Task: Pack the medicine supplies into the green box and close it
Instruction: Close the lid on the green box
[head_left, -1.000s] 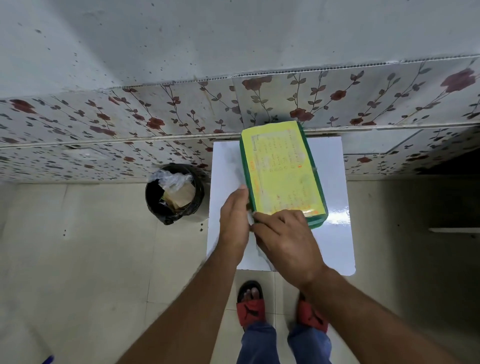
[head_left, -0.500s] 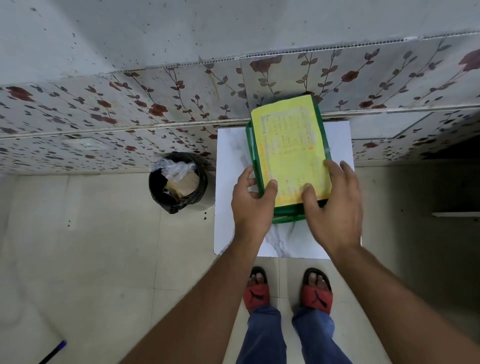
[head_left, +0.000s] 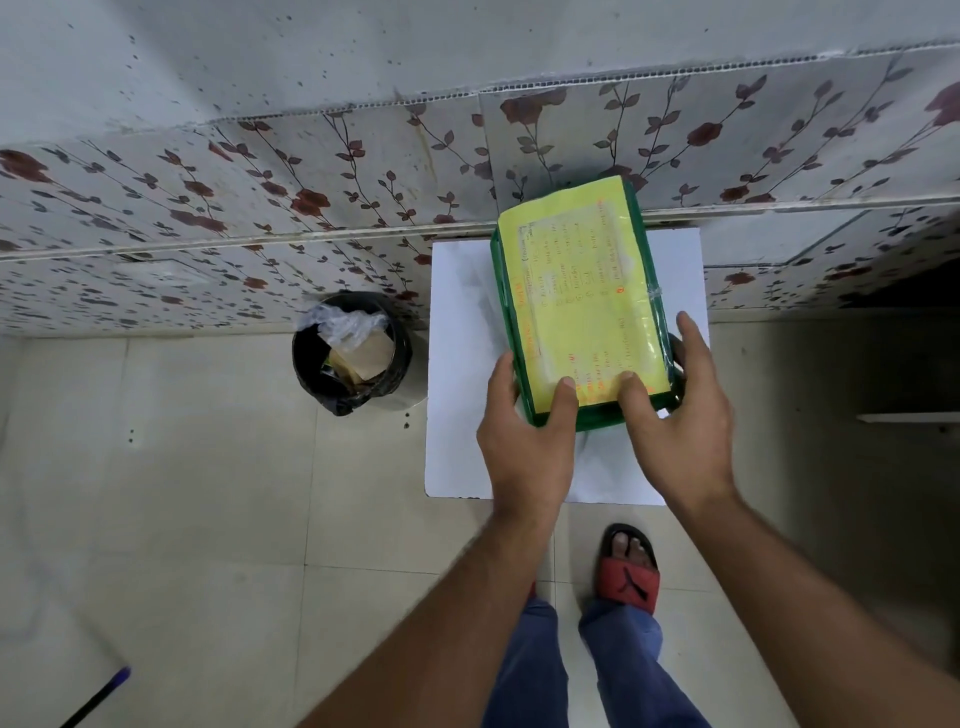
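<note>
The green box (head_left: 597, 415) stands on a small white table (head_left: 457, 364), its lid down and covered by a yellow taped-on sheet with orange writing. My left hand (head_left: 524, 441) grips the box's near left corner, thumb pressed on the lid. My right hand (head_left: 680, 415) grips the near right corner, thumb on the lid and fingers along the right side. No medicine supplies are visible outside the box.
A black bin (head_left: 353, 353) with plastic and cardboard scraps stands on the tiled floor left of the table. A flower-patterned wall panel (head_left: 260, 208) runs behind. My feet in red sandals (head_left: 628, 571) are below the table's near edge. A dark pen-like stick (head_left: 98, 696) lies bottom left.
Both hands moved from the near left corner to either side of the box's near end. The box sits straighter on the table and my view has shifted slightly.
</note>
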